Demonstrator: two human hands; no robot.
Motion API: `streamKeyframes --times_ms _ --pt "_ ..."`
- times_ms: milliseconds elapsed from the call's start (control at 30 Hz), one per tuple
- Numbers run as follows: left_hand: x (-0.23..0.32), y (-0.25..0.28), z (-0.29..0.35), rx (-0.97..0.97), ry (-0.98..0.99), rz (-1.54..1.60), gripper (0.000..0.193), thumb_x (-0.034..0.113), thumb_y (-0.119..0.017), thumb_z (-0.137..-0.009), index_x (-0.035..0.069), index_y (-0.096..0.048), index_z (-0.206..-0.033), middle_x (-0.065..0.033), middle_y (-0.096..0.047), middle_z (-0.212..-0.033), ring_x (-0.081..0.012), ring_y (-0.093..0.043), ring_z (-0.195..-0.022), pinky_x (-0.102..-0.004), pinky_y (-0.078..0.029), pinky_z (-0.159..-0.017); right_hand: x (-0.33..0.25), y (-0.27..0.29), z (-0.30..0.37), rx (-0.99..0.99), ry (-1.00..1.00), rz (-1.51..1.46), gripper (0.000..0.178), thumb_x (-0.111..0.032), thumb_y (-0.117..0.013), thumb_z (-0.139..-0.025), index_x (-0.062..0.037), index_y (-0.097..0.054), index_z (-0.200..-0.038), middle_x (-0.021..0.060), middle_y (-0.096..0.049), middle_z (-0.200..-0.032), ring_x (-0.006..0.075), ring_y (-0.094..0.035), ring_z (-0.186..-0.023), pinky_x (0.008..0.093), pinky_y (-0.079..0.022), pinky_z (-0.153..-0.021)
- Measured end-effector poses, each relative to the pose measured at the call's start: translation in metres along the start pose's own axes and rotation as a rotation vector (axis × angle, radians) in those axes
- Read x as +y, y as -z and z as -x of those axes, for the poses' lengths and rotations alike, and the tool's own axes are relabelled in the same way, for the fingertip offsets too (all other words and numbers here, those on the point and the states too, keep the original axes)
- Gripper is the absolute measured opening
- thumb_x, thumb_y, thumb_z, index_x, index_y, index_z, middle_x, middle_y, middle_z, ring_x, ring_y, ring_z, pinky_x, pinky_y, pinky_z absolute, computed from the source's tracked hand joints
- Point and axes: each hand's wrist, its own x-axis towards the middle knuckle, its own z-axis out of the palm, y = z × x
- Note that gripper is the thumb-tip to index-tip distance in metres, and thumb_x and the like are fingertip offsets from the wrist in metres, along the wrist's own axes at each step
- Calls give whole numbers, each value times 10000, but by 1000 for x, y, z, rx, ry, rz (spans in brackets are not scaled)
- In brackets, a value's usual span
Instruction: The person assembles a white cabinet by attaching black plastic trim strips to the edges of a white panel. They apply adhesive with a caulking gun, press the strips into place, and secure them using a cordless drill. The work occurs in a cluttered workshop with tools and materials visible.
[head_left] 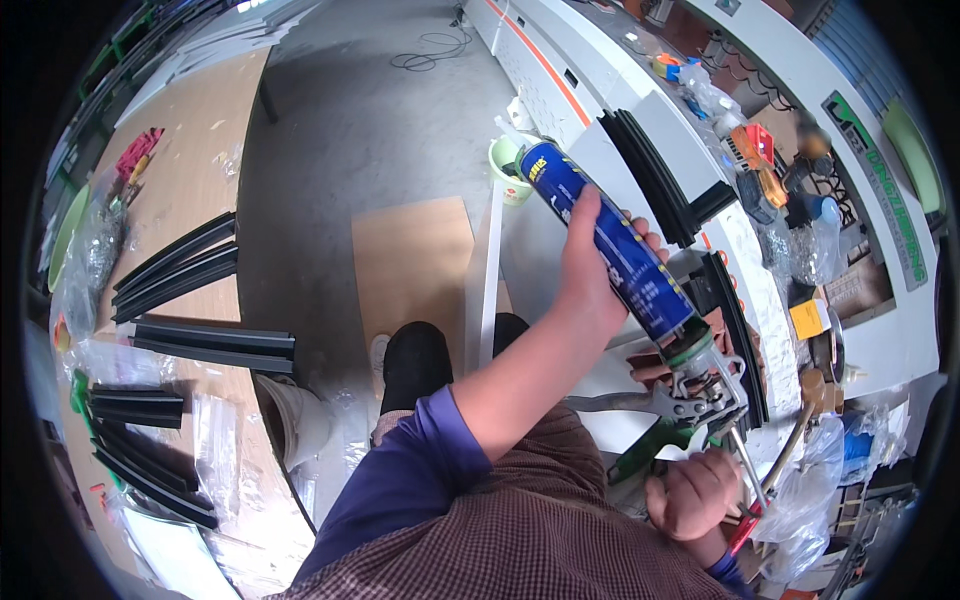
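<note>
Left hand fingers clamp blue sealant tube; right hand grips caulking gun handle

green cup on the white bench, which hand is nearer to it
Left. The left hand, wrapped around the blue cartridge, sits just below the green cup; the right hand is far lower, at the caulking gun handle.

Bright, even daylight fills the workshop, with only soft, faint shadows on the grey floor. Fisheye distortion bends straight edges toward a black circular rim. The centre is sharp, the outer edges smear, and white surfaces at right show mild glare.
</note>
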Motion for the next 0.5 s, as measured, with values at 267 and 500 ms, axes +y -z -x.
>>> streamKeyframes --times_ms 267,500 --pt "-15 21 -5 47 121 62 492 550 -586 -896 61 -534 -885 -80 -605 -778 -250 -630 -718 -410 -543 -724 -18 -53 51 113 -982 -1598 904 -55 -733 -743 1 -235 -1495 159 -440 -1438 277 -431 -1342 408 -294 -1140" --pt "-14 60 -16 145 113 82 478 545 -607 -882 71 -546 -914 -70 -605 -774 -236 -627 -717 -401 -538 -707 -24 -109 3 42 -908 -1890 573 51 -532 -683 45 -464 -1252 127 -557 -1205 266 -498 -1244 417 -305 -1140"
